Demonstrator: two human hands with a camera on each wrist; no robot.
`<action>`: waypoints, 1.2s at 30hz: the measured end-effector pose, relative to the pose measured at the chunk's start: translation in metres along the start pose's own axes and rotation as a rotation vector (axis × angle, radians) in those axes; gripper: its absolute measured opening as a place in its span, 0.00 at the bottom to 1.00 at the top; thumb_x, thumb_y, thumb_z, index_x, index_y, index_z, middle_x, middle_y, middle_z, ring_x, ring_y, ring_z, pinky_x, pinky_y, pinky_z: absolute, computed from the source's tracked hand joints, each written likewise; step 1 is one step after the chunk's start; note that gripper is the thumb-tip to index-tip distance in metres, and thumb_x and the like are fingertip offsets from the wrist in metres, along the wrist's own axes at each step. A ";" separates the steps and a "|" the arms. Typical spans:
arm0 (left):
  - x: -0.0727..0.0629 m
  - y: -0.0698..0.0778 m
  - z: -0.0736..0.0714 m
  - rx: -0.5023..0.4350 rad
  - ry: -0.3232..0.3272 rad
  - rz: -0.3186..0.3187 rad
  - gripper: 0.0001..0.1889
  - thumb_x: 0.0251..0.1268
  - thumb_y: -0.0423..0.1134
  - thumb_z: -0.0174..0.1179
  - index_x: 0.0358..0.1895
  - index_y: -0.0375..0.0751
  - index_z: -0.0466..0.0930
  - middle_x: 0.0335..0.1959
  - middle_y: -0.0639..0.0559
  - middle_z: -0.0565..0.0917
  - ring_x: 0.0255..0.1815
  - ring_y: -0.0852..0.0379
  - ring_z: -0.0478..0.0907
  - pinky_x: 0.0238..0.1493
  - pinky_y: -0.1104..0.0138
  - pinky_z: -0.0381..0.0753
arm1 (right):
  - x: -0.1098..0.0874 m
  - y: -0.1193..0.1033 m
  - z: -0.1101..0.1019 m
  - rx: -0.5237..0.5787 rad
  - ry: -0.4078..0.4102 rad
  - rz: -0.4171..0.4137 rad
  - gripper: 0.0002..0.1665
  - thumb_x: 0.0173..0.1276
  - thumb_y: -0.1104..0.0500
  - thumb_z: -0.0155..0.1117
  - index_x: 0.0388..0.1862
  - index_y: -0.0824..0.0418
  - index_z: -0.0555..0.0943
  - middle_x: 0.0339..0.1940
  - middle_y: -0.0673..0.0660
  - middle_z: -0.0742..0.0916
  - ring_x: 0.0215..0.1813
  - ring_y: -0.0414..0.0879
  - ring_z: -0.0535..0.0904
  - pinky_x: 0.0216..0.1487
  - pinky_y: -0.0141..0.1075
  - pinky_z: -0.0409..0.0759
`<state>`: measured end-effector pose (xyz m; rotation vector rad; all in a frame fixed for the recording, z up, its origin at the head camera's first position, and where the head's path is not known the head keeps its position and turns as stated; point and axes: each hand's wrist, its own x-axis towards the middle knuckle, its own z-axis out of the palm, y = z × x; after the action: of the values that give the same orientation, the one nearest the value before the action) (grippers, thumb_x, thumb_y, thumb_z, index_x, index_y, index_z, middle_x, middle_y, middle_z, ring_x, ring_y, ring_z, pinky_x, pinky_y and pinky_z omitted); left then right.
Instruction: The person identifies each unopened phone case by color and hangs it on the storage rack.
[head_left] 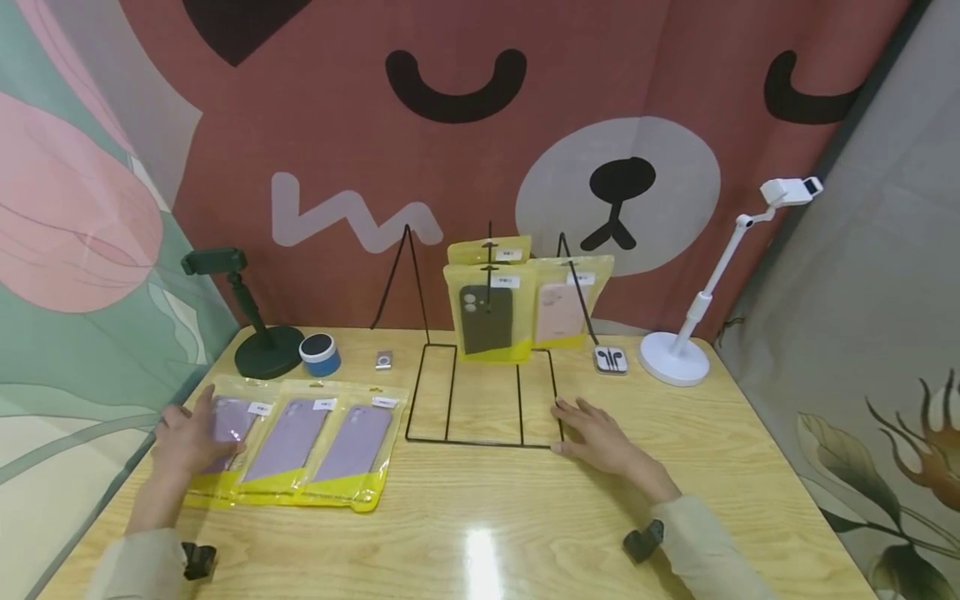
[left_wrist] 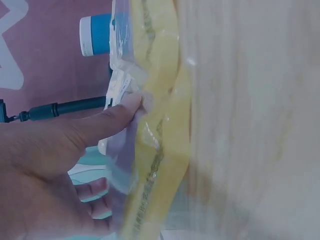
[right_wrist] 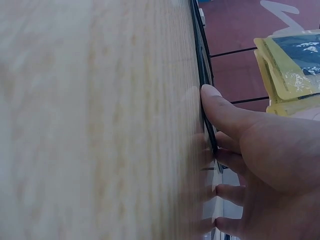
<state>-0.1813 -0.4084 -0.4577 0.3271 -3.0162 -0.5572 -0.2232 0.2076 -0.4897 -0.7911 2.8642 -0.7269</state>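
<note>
My left hand lies at the left end of a row of three clear-and-yellow pouches, each with a purple phone case. Its thumb and fingers are spread on the leftmost pouch, the thumb touching its front in the left wrist view. Beside it lie the middle pouch and the right pouch, edges overlapping. My right hand rests by the front right corner of a black wire display rack, thumb and fingertips touching its base. Pouches with a black phone case and a pink one hang on the rack.
Along the back stand a dark green stand, a blue-and-white round container, a small silver device, boxed earphones and a white stand. A printed curtain hangs behind the wooden table.
</note>
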 end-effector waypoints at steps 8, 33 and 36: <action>-0.001 -0.005 -0.010 0.014 0.022 0.132 0.41 0.53 0.35 0.67 0.68 0.26 0.54 0.49 0.12 0.66 0.46 0.16 0.62 0.42 0.31 0.64 | -0.001 -0.001 -0.001 0.011 -0.006 0.004 0.39 0.67 0.45 0.62 0.71 0.63 0.67 0.74 0.63 0.65 0.73 0.71 0.51 0.66 0.71 0.47; -0.068 0.124 -0.090 -1.221 0.255 0.666 0.17 0.51 0.07 0.54 0.46 0.14 0.77 0.33 0.48 0.85 0.37 0.60 0.73 0.38 0.79 0.77 | 0.000 -0.001 0.000 0.016 -0.007 0.001 0.40 0.67 0.44 0.62 0.71 0.64 0.67 0.74 0.63 0.66 0.74 0.71 0.51 0.66 0.71 0.47; -0.071 0.137 -0.080 -1.252 0.156 0.724 0.17 0.52 0.07 0.53 0.46 0.15 0.78 0.37 0.47 0.85 0.41 0.59 0.73 0.40 0.77 0.79 | 0.000 0.000 0.000 0.017 -0.007 0.005 0.40 0.67 0.44 0.62 0.71 0.63 0.67 0.74 0.63 0.65 0.74 0.70 0.51 0.66 0.70 0.47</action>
<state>-0.1312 -0.2960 -0.3355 -0.6877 -1.8335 -1.8813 -0.2230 0.2077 -0.4894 -0.7830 2.8493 -0.7450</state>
